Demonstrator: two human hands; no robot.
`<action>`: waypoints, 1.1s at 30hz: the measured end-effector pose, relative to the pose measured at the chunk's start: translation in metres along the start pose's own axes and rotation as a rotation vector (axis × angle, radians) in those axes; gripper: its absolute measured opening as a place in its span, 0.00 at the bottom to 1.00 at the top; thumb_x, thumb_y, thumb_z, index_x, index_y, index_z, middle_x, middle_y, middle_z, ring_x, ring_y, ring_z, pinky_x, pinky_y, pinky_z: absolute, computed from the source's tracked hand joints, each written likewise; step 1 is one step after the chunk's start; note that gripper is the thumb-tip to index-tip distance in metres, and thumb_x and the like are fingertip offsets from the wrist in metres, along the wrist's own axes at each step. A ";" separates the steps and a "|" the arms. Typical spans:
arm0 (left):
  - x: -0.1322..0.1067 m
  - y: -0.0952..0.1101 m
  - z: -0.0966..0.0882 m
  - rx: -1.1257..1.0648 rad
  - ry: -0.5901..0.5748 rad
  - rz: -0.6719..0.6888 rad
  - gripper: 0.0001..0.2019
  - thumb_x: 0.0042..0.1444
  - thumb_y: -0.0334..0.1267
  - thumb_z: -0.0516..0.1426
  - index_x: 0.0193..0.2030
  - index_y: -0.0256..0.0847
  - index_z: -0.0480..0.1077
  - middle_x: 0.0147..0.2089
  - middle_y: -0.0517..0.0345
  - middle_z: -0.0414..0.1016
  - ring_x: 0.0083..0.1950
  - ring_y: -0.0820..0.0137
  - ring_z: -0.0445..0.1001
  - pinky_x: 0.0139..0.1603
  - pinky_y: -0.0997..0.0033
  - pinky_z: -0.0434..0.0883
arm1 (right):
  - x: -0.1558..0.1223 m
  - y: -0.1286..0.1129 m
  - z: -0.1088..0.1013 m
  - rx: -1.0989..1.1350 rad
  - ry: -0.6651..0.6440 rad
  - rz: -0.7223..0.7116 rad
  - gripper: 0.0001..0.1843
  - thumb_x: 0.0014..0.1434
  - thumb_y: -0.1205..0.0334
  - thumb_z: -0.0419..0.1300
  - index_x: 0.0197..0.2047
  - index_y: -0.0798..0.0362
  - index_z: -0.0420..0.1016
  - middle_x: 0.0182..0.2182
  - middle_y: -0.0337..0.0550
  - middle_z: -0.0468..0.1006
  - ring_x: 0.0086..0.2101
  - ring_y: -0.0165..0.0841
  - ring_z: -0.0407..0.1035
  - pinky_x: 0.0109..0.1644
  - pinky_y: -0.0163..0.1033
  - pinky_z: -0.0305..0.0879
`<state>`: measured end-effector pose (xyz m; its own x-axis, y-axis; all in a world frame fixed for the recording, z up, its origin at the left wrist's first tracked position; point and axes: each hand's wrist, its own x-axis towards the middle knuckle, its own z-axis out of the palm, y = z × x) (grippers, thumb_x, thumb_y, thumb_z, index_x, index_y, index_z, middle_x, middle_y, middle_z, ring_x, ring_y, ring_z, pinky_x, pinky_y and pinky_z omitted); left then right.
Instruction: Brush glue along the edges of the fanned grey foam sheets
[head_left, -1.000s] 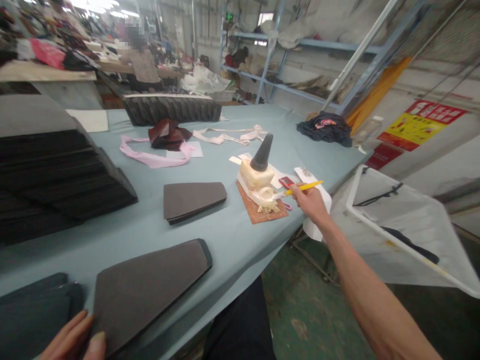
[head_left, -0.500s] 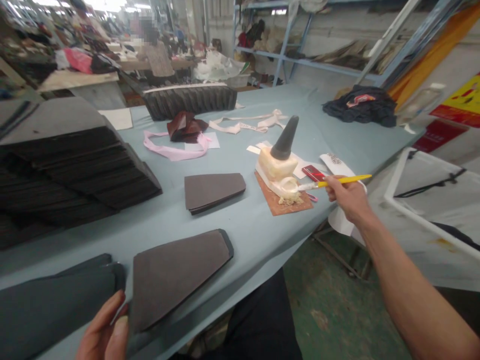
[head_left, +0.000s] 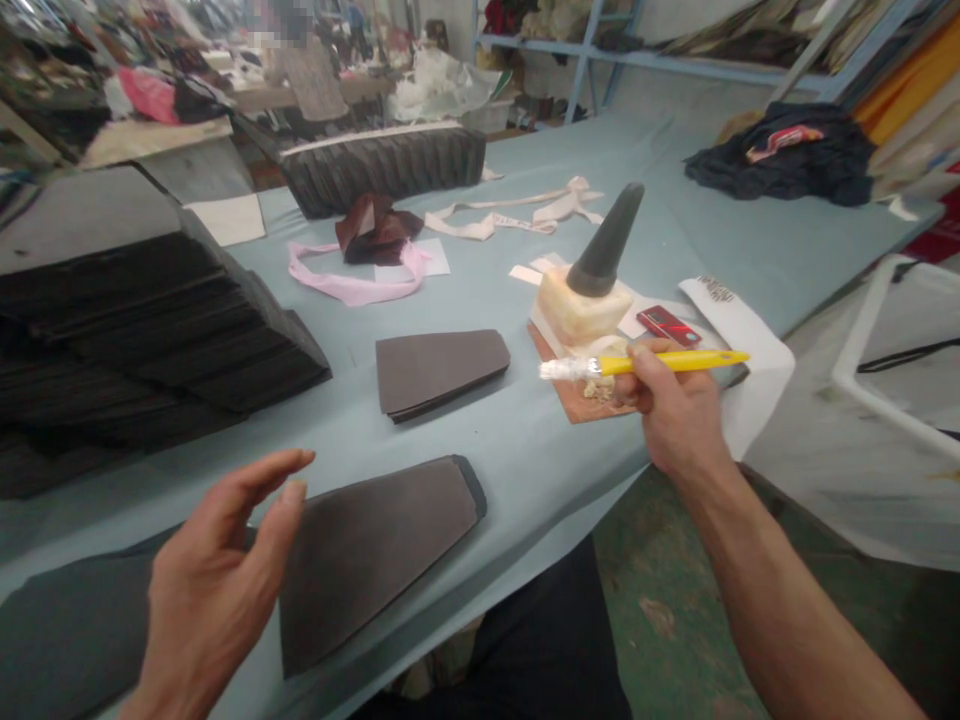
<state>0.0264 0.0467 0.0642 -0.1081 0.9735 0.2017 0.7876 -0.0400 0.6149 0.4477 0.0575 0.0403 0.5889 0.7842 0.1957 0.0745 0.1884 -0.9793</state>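
My right hand (head_left: 679,405) grips a yellow-handled brush (head_left: 694,360), its bristle end coated in whitish stuff and pointing left. Behind the brush a cream-coloured container (head_left: 581,308) with a dark cone (head_left: 609,245) on top stands on a brown board (head_left: 574,400). My left hand (head_left: 217,570) hovers with thumb and forefinger apart, holding nothing, at the left end of a grey tapered panel stack (head_left: 382,550). Partly behind that hand lie dark green-grey panels (head_left: 75,630). Farther back rests a smaller stack of grey tapered panels (head_left: 442,368).
A tall pile of dark panels (head_left: 150,310) stands at left. Behind are a row of dark pieces (head_left: 386,170), a pink strip (head_left: 352,290), white strips (head_left: 487,225) and dark cloth (head_left: 784,155). A red box (head_left: 667,325) lies near the container. A white-framed bin (head_left: 892,400) adjoins the table's right edge.
My right hand has lifted the brush away from the container's mouth and leftward. My left hand has moved up and right from the dark panels, with its fingers spreading. The view has shifted slightly.
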 end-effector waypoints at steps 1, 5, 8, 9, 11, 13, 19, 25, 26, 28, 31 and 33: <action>0.014 0.013 0.005 -0.054 -0.044 -0.006 0.25 0.62 0.69 0.58 0.54 0.58 0.81 0.56 0.56 0.88 0.56 0.47 0.86 0.69 0.34 0.78 | -0.001 0.004 0.011 0.024 -0.018 0.002 0.21 0.61 0.40 0.72 0.39 0.49 0.74 0.23 0.30 0.72 0.23 0.26 0.66 0.30 0.34 0.69; 0.064 0.023 0.033 -0.137 -0.214 0.017 0.32 0.59 0.68 0.58 0.56 0.44 0.80 0.59 0.46 0.87 0.60 0.50 0.85 0.71 0.39 0.78 | 0.001 0.025 0.052 0.028 -0.067 -0.067 0.21 0.67 0.38 0.66 0.43 0.48 0.75 0.28 0.34 0.77 0.31 0.30 0.74 0.42 0.38 0.78; 0.090 0.011 0.056 -0.141 -0.301 0.022 0.36 0.58 0.68 0.58 0.59 0.40 0.79 0.61 0.41 0.86 0.61 0.49 0.84 0.70 0.39 0.78 | 0.009 0.040 0.079 0.076 -0.074 -0.104 0.20 0.68 0.39 0.63 0.48 0.47 0.77 0.31 0.35 0.79 0.35 0.31 0.78 0.53 0.44 0.79; 0.096 0.008 0.063 -0.141 -0.331 0.022 0.37 0.57 0.68 0.59 0.60 0.39 0.78 0.62 0.39 0.85 0.61 0.48 0.84 0.70 0.38 0.78 | 0.013 0.045 0.087 0.068 -0.073 -0.130 0.20 0.69 0.39 0.62 0.48 0.47 0.77 0.31 0.35 0.80 0.37 0.32 0.78 0.55 0.45 0.79; 0.105 0.005 0.072 -0.139 -0.383 0.020 0.39 0.58 0.69 0.58 0.63 0.37 0.77 0.63 0.37 0.85 0.62 0.46 0.84 0.70 0.36 0.78 | 0.020 0.053 0.101 0.040 -0.068 -0.175 0.19 0.69 0.39 0.62 0.48 0.47 0.77 0.32 0.38 0.82 0.37 0.34 0.79 0.55 0.46 0.79; 0.111 0.005 0.072 -0.127 -0.408 0.016 0.39 0.59 0.68 0.57 0.64 0.36 0.77 0.63 0.36 0.84 0.63 0.45 0.83 0.70 0.37 0.78 | 0.024 0.060 0.110 0.048 -0.060 -0.192 0.18 0.68 0.41 0.62 0.47 0.47 0.77 0.31 0.38 0.82 0.37 0.34 0.79 0.53 0.46 0.78; 0.097 -0.014 -0.001 0.031 -0.315 -0.004 0.37 0.64 0.68 0.56 0.68 0.40 0.73 0.65 0.45 0.83 0.65 0.53 0.81 0.72 0.46 0.77 | 0.011 0.059 0.107 0.178 -0.011 -0.138 0.14 0.65 0.49 0.67 0.45 0.51 0.80 0.31 0.35 0.79 0.33 0.28 0.77 0.50 0.40 0.78; 0.020 -0.072 -0.091 0.322 -0.167 -0.097 0.39 0.61 0.75 0.57 0.61 0.42 0.77 0.59 0.46 0.86 0.56 0.51 0.84 0.68 0.41 0.79 | -0.017 0.037 0.082 0.285 0.014 -0.066 0.17 0.53 0.47 0.76 0.38 0.50 0.82 0.22 0.34 0.75 0.24 0.30 0.73 0.28 0.38 0.75; 0.005 -0.083 -0.098 0.357 -0.157 -0.100 0.39 0.59 0.77 0.58 0.58 0.43 0.78 0.58 0.46 0.86 0.57 0.49 0.83 0.68 0.41 0.78 | -0.022 0.032 0.079 0.270 0.009 -0.063 0.17 0.52 0.47 0.76 0.38 0.49 0.82 0.22 0.34 0.74 0.23 0.30 0.71 0.26 0.38 0.74; -0.023 -0.105 -0.102 0.412 -0.123 -0.096 0.41 0.57 0.80 0.57 0.55 0.44 0.78 0.56 0.43 0.85 0.59 0.44 0.82 0.68 0.38 0.77 | -0.032 0.024 0.072 0.238 0.011 -0.047 0.17 0.50 0.47 0.77 0.36 0.47 0.82 0.21 0.33 0.73 0.21 0.30 0.69 0.25 0.39 0.72; -0.054 -0.133 -0.092 0.522 -0.072 0.008 0.39 0.62 0.78 0.54 0.57 0.44 0.77 0.58 0.39 0.82 0.60 0.43 0.81 0.64 0.41 0.78 | -0.045 0.017 0.064 0.196 0.018 -0.012 0.15 0.45 0.50 0.78 0.32 0.46 0.82 0.21 0.35 0.72 0.21 0.32 0.66 0.23 0.41 0.70; -0.064 -0.145 -0.082 0.560 -0.049 0.072 0.38 0.64 0.76 0.55 0.58 0.42 0.77 0.60 0.37 0.81 0.61 0.43 0.79 0.64 0.41 0.77 | -0.052 0.014 0.060 0.159 0.026 0.009 0.14 0.44 0.51 0.78 0.31 0.45 0.82 0.21 0.37 0.72 0.22 0.33 0.65 0.23 0.43 0.69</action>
<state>-0.1306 -0.0281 0.0242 -0.0243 0.9825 0.1845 0.9950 0.0059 0.0996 0.3699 0.0544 0.0194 0.6096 0.7712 0.1832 -0.0578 0.2737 -0.9601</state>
